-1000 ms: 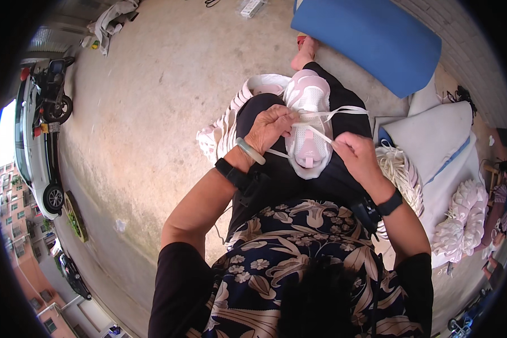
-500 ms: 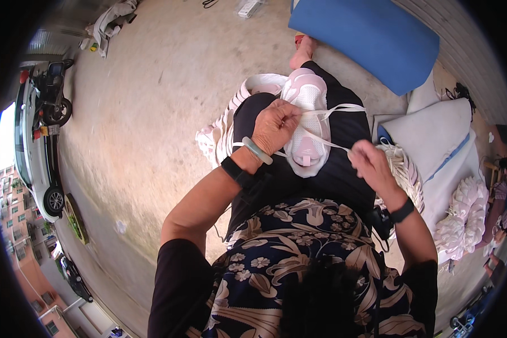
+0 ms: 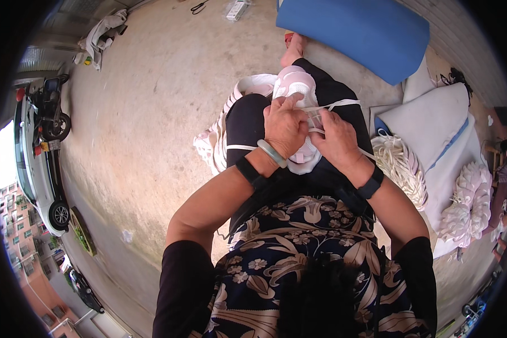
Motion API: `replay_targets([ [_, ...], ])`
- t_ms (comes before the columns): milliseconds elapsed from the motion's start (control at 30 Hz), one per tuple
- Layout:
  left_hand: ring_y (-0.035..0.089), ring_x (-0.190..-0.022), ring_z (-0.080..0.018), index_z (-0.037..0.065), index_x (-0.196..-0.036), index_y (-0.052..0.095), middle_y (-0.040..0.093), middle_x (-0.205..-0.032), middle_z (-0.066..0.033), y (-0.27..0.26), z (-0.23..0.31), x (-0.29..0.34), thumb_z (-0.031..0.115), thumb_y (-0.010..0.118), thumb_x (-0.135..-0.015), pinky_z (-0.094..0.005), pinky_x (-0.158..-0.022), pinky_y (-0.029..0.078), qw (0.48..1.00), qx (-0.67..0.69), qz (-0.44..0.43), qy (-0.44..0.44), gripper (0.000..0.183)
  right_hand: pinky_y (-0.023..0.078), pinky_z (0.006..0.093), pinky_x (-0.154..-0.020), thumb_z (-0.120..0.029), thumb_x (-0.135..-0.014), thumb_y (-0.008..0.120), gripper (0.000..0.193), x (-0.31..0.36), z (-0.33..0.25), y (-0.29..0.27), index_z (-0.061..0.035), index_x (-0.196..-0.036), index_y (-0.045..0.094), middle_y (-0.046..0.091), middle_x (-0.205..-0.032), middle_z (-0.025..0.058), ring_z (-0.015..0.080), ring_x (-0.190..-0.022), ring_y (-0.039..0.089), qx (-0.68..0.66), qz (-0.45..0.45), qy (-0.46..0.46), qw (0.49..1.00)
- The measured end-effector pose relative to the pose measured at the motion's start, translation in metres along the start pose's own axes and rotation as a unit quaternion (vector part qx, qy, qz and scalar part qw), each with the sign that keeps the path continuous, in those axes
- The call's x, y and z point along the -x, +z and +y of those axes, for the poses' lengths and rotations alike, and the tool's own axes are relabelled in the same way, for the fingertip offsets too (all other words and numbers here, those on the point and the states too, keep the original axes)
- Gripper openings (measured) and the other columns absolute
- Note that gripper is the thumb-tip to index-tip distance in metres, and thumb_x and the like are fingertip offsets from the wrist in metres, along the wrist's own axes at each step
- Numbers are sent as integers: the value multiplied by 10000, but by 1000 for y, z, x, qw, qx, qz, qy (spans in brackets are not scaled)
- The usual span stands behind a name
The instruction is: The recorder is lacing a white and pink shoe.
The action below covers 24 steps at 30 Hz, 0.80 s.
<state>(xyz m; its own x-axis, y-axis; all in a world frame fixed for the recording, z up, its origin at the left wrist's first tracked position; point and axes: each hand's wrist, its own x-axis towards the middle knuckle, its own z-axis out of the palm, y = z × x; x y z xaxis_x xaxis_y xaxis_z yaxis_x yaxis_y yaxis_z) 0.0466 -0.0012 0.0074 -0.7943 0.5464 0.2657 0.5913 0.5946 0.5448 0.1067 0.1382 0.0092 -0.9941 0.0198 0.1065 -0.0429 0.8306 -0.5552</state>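
A pink and white shoe upper point(image 3: 301, 84) lies lengthwise over my dark-trousered lap, its toe end away from me. A flat white shoelace point(image 3: 343, 103) crosses it, with one loop out over the right thigh and another length to the left. My left hand point(image 3: 285, 127) rests on the left side of the upper, fingers bent and pressed at the eyelets, apparently on the lace. Close beside it, my right hand point(image 3: 336, 137) pinches the lace at the right eyelet side. The fingertips partly hide the lacing.
More pink and white uppers point(image 3: 214, 143) are stacked left of my leg. At the right lie a bundle of white laces point(image 3: 403, 169), pale sheeting point(image 3: 434, 124) and a pile of uppers point(image 3: 467, 205). A blue mat point(image 3: 355, 36) stands ahead, with scissors point(image 3: 198, 8) on the concrete floor.
My right hand has come in leftward from beside the thigh to the upper, next to my left hand. The lace it had drawn out taut now lies looser.
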Motion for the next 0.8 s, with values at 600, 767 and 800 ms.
replay_targets([
  [600,453,-1058,-301,76,-741,649,505,-1176,-82,8,11,-13,117,645,-602,-440,-869,345,991,-103,-6,84,146,479,400,-650,-68,-678,548,265,2,12,9,-38,-939,581,561,-835,122,321,-742,573,-121,73,3,990],
  [767,416,-1089,-351,59,-739,659,500,-1163,-86,10,7,-11,121,594,-600,-529,-893,301,992,-75,-14,97,166,488,378,-658,-59,-674,562,337,0,12,10,-50,-1011,559,588,-858,121,308,-754,593,-157,68,70,983],
  [800,416,-1089,-351,59,-739,659,500,-1163,-86,5,11,-9,121,594,-600,-529,-893,301,992,-72,-15,99,166,490,376,-662,-60,-673,567,361,1,13,9,-52,-1034,547,593,-871,124,304,-760,599,-150,63,59,985],
])
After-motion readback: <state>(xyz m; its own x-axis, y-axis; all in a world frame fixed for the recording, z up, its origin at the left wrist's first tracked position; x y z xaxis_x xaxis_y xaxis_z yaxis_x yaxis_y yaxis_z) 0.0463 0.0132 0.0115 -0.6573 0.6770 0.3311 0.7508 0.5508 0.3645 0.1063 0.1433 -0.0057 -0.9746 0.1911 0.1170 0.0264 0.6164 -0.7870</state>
